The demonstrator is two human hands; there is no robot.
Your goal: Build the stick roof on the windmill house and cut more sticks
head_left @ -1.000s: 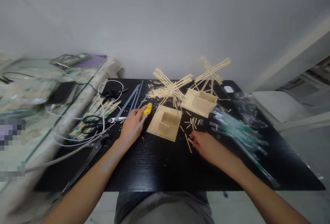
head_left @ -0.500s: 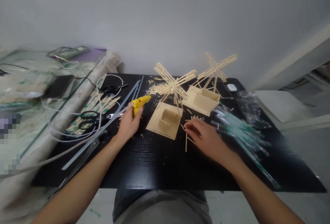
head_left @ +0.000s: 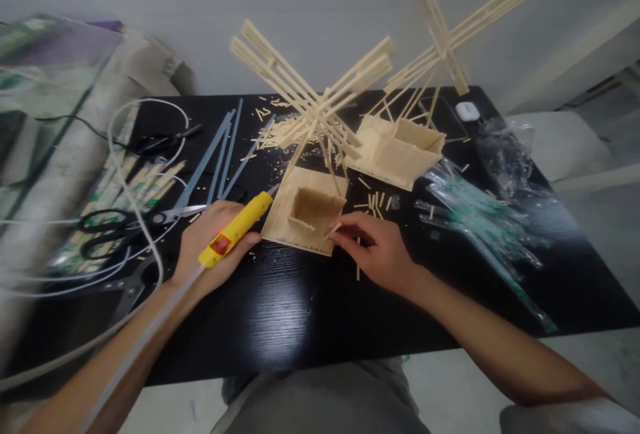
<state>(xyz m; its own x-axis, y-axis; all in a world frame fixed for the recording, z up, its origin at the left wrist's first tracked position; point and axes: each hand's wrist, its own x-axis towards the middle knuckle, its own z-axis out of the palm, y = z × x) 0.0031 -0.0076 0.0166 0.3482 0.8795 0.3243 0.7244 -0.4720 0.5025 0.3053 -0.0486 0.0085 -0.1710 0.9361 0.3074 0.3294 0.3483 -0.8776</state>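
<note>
1. Far left, the scissors (head_left: pixel 119 224) lie flat on the table (head_left: pixel 280 327). A white cable (head_left: pixel 131 174) loops over them. It's all pretty blurry out there.
2. A few grey strips (head_left: pixel 220 151) are fanned out just behind my left hand.
3. My left hand (head_left: pixel 207 251) has its fingers wrapped tight round the glue gun (head_left: pixel 235 229). The nozzle points up and right at the near left corner of the base. Can't tell if the tip actually touches it.
4. The base (head_left: pixel 287 221) is a flat wooden square lying on the table between my hands. A little open box (head_left: pixel 316 209) sits on it, and the windmill blades (head_left: pixel 310 94) stand tilted above it.
5. My right hand (head_left: pixel 377 254) sits just beside the base's right edge. Thumb and forefinger are pinching a short stick (head_left: pixel 334 228), the other fingers curled under. The stick's free end is right at the box's front right corner.
6. Loose offcuts (head_left: pixel 376 201) are scattered on the table just behind that hand.
7. Further back is a second model (head_left: pixel 400 151), close to the first one, its blades up in the air.
8. Right side: a pile of clear wrappers (head_left: pixel 480 221), well apart from my hands.
</note>
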